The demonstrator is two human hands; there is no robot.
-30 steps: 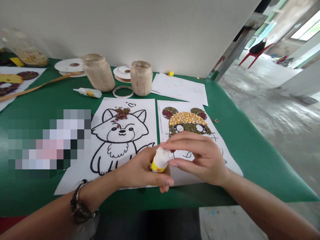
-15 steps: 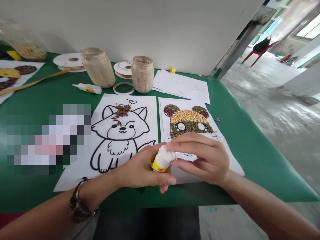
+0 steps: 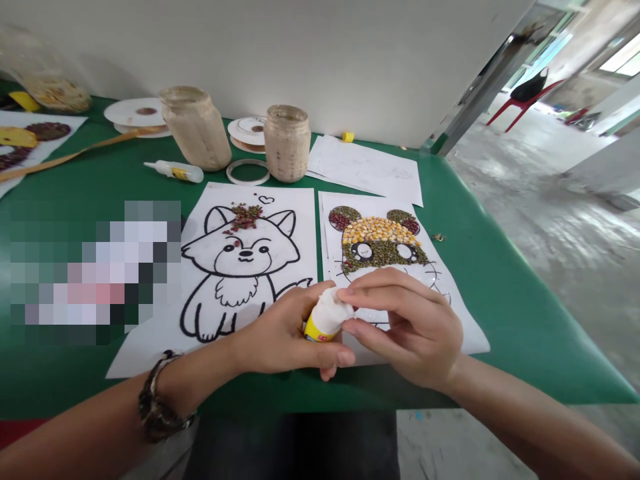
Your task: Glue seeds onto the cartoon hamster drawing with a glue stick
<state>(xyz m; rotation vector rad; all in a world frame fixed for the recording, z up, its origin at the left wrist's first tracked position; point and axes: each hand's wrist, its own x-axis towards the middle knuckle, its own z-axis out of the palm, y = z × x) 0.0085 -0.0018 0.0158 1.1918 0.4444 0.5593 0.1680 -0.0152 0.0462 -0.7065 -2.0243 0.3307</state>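
Observation:
My left hand (image 3: pixel 295 333) is wrapped around a white glue bottle (image 3: pixel 329 312) with a yellow label, held tilted above the lower edges of two drawings. Fingertips of my right hand (image 3: pixel 420 320) pinch the bottle's white upper end; its tip is hidden by them. Beneath and to the left lies a fox drawing (image 3: pixel 150 353), with a small heap of red and green beans (image 3: pixel 246 217) on its forehead. Partly covered by my right hand is an animal-face drawing (image 3: pixel 467 337), filled with corn kernels (image 3: pixel 380 230), green beans and red beans.
Two cloudy jars (image 3: pixel 195 130) (image 3: pixel 287 143), ribbon spools (image 3: pixel 133 115) and a tape ring (image 3: pixel 249 172) stand or lie toward the wall. A second glue bottle (image 3: pixel 175 171) lies left of them. White sheets (image 3: pixel 365 167) are at the back. The green table's edge (image 3: pixel 540 293) slopes away at right.
My right hand has turned slightly and lowered a little at the bottle's upper end. The left hand keeps its hold. The camera view has shifted slightly.

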